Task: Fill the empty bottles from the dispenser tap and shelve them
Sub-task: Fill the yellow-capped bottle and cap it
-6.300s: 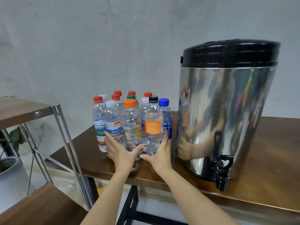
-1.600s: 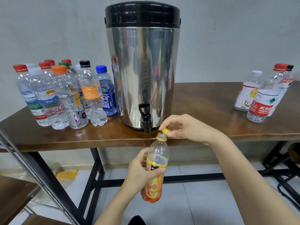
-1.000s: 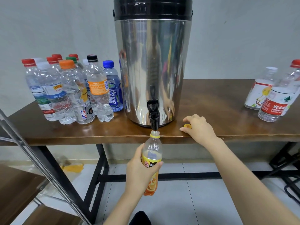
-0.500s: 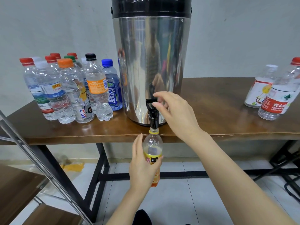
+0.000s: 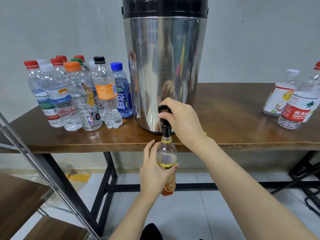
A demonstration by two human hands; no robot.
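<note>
Lost the top of the black lid of the steel dispenser (image 5: 164,66) to the frame edge; lost half the red cap (image 5: 318,65) at far right the same way; glimpsed only a sliver of the yellow cap (image 5: 204,133) on the bench (image 5: 233,132) behind the right wrist; could not read the label of the orange-labelled bottle (image 5: 167,153) under the fingers; could not tell a pale band near its shoulder for water or glare; saw the rack (image 5: 17,196) at lower left only in part. Gripped that bottle upright below the bench edge in the left hand (image 5: 152,174), fingers and thumb wrapped round its middle, open mouth right under the black tap (image 5: 165,129); clasped the tap lever (image 5: 163,109) in the right hand (image 5: 180,118), thumb and curled fingers closed on it. Left the capped bottles (image 5: 78,94) huddled just left of the dispenser, other bottles (image 5: 280,99) well apart at the right end. Against half a second earlier: had closed the right hand round the lever instead of merely reaching it; had kept the left grip unchanged.
</note>
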